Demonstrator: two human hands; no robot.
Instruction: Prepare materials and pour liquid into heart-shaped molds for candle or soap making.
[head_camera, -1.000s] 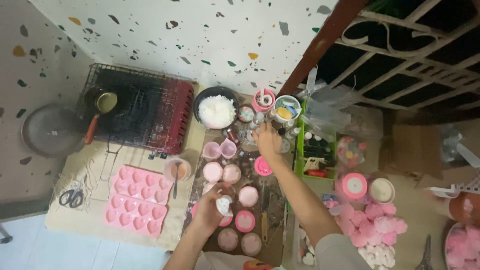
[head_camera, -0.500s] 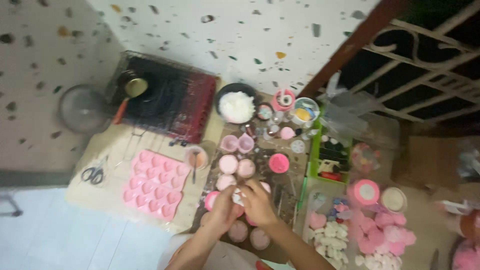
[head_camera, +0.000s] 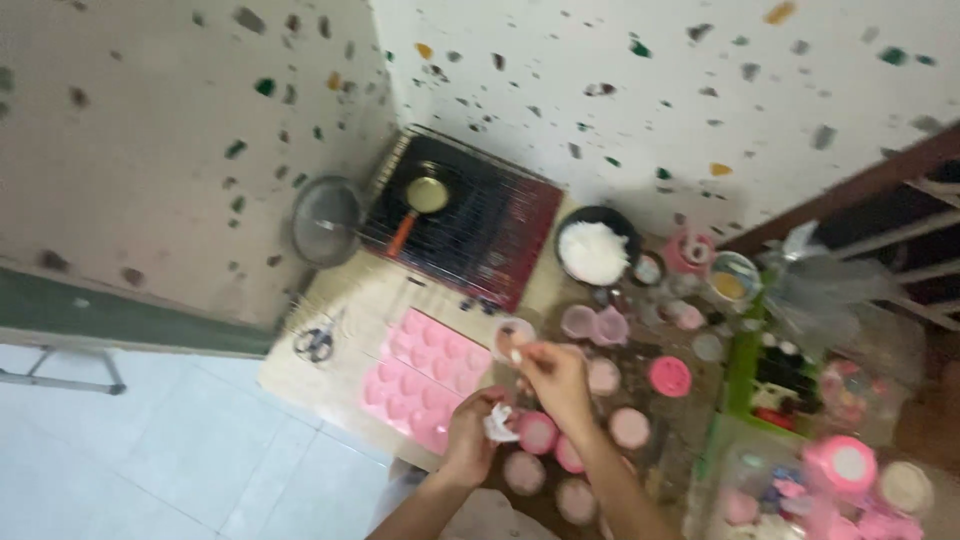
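On the floor mat, scissors (head_camera: 316, 343) are seen at left, then a pink heart mould (head_camera: 424, 378). The left hand (head_camera: 470, 437) is closed around a small white crumpled piece (head_camera: 497, 424), held just beside pink round cups (head_camera: 537, 432). The right hand (head_camera: 552, 376) is raised above them, fingertips pinched on something small; what is held cannot be told. A dark bowl of white flakes (head_camera: 594, 249) sits further right.
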